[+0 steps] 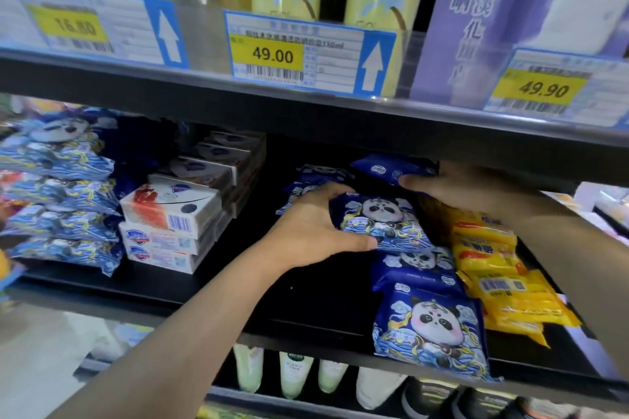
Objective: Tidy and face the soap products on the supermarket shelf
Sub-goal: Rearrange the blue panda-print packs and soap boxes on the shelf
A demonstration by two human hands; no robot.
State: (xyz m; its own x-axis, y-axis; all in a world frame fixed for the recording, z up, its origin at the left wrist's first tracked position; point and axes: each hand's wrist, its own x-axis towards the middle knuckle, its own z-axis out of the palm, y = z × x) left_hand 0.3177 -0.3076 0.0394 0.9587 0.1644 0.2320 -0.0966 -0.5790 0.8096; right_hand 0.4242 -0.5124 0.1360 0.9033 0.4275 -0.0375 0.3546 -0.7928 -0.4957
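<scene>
Blue panda-print soap packs lie in a row on the black shelf [190, 286]. My left hand [313, 224] grips the left edge of one panda pack [384, 221], thumb under its front corner. My right hand [452, 187] reaches deep under the upper shelf and holds a dark blue pack [388, 165] at the back. Two more panda packs [432, 326] lie nearer the shelf front. Another panda pack [309, 180] sits behind my left hand.
White boxed soap bars [170, 214] are stacked at middle left, with a pile of blue panda packs [61, 194] further left. Yellow packs [497, 269] lie at the right. Price tags [272, 54] line the upper shelf edge. Bottles [292, 374] stand below.
</scene>
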